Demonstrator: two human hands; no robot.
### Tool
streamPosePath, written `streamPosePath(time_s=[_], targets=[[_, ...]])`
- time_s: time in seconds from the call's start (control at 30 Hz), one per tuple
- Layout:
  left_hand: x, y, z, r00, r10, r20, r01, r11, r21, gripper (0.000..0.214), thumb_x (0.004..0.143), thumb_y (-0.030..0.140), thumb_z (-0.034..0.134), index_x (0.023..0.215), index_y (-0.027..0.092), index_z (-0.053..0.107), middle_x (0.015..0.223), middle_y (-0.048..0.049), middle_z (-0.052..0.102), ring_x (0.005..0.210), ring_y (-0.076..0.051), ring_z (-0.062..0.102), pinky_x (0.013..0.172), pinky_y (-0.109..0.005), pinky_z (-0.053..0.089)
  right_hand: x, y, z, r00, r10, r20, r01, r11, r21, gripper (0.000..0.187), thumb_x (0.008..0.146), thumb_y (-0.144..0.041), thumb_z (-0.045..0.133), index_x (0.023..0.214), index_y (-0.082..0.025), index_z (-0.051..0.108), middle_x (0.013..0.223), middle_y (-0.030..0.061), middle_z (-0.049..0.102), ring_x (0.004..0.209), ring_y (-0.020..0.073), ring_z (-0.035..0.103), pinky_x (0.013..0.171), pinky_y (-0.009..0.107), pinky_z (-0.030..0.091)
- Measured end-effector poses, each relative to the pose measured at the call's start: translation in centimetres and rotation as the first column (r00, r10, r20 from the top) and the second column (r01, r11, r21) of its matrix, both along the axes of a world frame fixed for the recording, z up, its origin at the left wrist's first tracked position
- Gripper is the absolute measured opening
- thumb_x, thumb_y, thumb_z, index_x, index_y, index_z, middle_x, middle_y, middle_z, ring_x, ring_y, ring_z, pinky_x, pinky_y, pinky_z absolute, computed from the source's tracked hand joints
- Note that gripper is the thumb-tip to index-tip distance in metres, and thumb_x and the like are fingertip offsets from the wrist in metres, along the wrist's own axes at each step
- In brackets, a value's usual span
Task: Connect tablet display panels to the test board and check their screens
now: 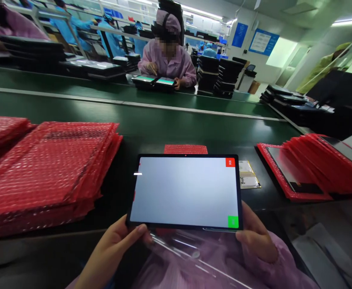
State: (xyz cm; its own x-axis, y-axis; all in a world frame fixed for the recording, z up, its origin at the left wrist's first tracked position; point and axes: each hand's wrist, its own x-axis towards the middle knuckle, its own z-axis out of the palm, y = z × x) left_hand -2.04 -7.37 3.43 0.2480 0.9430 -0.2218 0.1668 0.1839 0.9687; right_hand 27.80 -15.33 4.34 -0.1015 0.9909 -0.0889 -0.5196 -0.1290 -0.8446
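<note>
A tablet [185, 192] with a black frame is held up level in front of me. Its lit screen is plain pale grey, with a red square in the upper right corner and a green one in the lower right. My left hand [116, 245] grips the lower left corner, thumb on the front edge. At the lower right corner my right hand [257, 237] is closed on the same tablet, its other fingers partly hidden behind. Clear plastic film [194, 253] hangs just below the tablet. Part of a red bubble-wrap piece [185, 149] shows behind the top edge.
A tall stack of red bubble-wrap pouches [52, 164] lies left. At right, more red pouches [311, 160] hold dark screen panels [293, 168]. A battery-like flat part [249, 174] lies beside the tablet. Across the green bench [134, 120], a co-worker [170, 56] handles lit devices.
</note>
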Motion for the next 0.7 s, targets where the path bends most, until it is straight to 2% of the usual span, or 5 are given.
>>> streamPosePath(time_s=[0.23,0.37,0.47,0.7], targets=[[0.0,0.2,0.2,0.998,0.006,-0.064,-0.008,0.999,-0.04,0.052,0.063,0.071,0.066,0.059,0.019,0.062,0.058,-0.0004,0.065,0.064,-0.019,0.058,0.066,-0.027,0.046,0.0,0.2,-0.8,0.999,0.047,-0.023,-0.044,0.995,0.09,0.062,0.073,-0.022,0.073,0.13,-0.034,0.053,0.113,0.0031,0.068,0.083,0.0213,0.069,0.073,0.035,0.055],[-0.2,0.4,-0.1,0.996,0.015,-0.086,-0.021,0.997,-0.07,0.057,0.056,0.076,0.067,0.058,0.019,0.063,0.056,0.0,0.064,0.06,-0.018,0.057,0.063,-0.026,0.046,0.1,0.4,-1.3,0.995,0.098,-0.011,-0.096,0.987,0.125,0.061,0.075,-0.021,0.072,0.13,-0.035,0.053,0.108,0.0016,0.07,0.076,0.0185,0.068,0.07,0.033,0.056],[-0.6,0.6,-0.5,0.994,-0.008,-0.111,-0.001,0.996,-0.085,0.058,0.056,0.077,0.066,0.059,0.019,0.064,0.058,-0.0005,0.066,0.062,-0.019,0.059,0.064,-0.026,0.046,0.1,0.4,-1.6,0.996,0.09,-0.012,-0.087,0.987,0.138,0.062,0.073,-0.022,0.073,0.13,-0.037,0.053,0.104,-0.0002,0.071,0.072,0.0182,0.068,0.066,0.031,0.055],[-0.7,0.3,0.2,0.991,-0.025,-0.131,0.014,0.996,-0.085,0.06,0.053,0.079,0.065,0.055,0.019,0.065,0.055,0.0001,0.065,0.059,-0.019,0.058,0.061,-0.025,0.047,0.0,0.2,-1.7,0.997,0.072,-0.03,-0.07,0.995,0.069,0.063,0.067,-0.023,0.078,0.123,-0.043,0.059,0.094,-0.0025,0.073,0.07,0.0182,0.068,0.071,0.033,0.055]])
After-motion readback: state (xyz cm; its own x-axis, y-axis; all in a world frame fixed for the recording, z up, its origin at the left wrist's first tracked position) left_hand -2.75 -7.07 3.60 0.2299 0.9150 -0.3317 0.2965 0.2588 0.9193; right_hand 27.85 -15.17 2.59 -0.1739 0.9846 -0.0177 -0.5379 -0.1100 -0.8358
